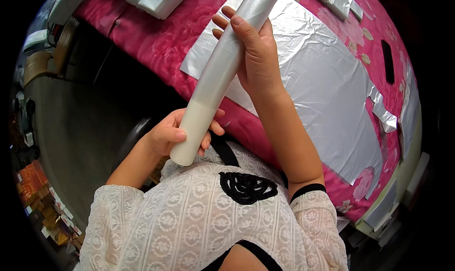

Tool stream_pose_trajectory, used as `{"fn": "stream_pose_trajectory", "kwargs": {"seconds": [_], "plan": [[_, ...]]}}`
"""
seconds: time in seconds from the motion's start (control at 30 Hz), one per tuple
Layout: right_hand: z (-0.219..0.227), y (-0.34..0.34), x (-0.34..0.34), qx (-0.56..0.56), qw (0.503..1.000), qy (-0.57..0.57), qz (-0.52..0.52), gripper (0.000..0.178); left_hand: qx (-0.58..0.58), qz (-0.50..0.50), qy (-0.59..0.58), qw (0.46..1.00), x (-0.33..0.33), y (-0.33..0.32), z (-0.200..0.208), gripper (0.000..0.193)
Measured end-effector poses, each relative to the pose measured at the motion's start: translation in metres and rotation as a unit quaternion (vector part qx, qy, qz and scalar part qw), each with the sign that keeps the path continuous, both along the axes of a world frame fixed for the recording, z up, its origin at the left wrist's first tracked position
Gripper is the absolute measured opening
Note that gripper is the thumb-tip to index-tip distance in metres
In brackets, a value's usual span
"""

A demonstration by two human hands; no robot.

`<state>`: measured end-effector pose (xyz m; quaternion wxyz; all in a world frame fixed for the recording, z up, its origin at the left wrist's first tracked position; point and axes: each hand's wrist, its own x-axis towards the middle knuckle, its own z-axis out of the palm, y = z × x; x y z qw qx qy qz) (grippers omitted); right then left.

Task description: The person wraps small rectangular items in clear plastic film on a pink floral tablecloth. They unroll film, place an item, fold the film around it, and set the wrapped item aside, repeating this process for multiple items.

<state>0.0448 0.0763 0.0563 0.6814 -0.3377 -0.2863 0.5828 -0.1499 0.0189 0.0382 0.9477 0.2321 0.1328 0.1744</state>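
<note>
A long roll of plastic film (213, 76) on a white tube slants up from my body over the table's near edge. My left hand (171, 129) grips its bare lower end, thumb on top and fingers curled beneath. Higher up, my right hand (258, 50) wraps around the film-covered part, its thumb across the front and fingertips showing on the far side. The roll's upper end runs out of the picture. Under and beside it, a large creased sheet of silver foil (322, 100) lies flat on the pink floral tablecloth (151, 43).
White boxes (166, 1) stand at the far left of the table, and foil-wrapped pieces (334, 0) lie at the far edge. To the right are a black flat object (387, 61) and a crumpled foil strip (383, 112). A chair (40, 64) stands on the left, beyond the floor (57, 124).
</note>
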Motion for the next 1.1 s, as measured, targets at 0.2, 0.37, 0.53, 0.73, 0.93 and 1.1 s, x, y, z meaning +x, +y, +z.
{"fn": "stream_pose_trajectory", "kwargs": {"seconds": [0.2,0.37,0.53,0.73,0.93,1.1], "plan": [[0.004,-0.017,0.028,-0.046,0.995,-0.035,-0.075,0.053,0.167,-0.003,0.273,0.947,0.048,-0.005,0.022,0.062],[0.004,-0.045,0.041,-0.027,0.993,0.112,0.004,0.065,0.123,-0.025,0.239,0.963,0.071,-0.01,0.029,0.051],[0.007,-0.068,0.042,-0.039,0.993,0.111,-0.008,0.063,0.1,-0.059,0.208,0.971,0.079,-0.017,0.028,0.045],[0.001,-0.081,0.048,-0.099,0.99,0.062,-0.074,0.054,0.157,-0.096,0.201,0.962,0.086,-0.013,0.013,0.06],[-0.031,-0.093,0.031,-0.121,0.984,-0.076,-0.109,0.046,0.331,0.034,0.32,0.887,0.098,-0.016,-0.004,0.054],[-0.029,-0.078,0.089,-0.128,0.982,0.013,-0.14,0.05,0.157,-0.154,0.281,0.934,0.065,-0.004,-0.011,0.065]]}}
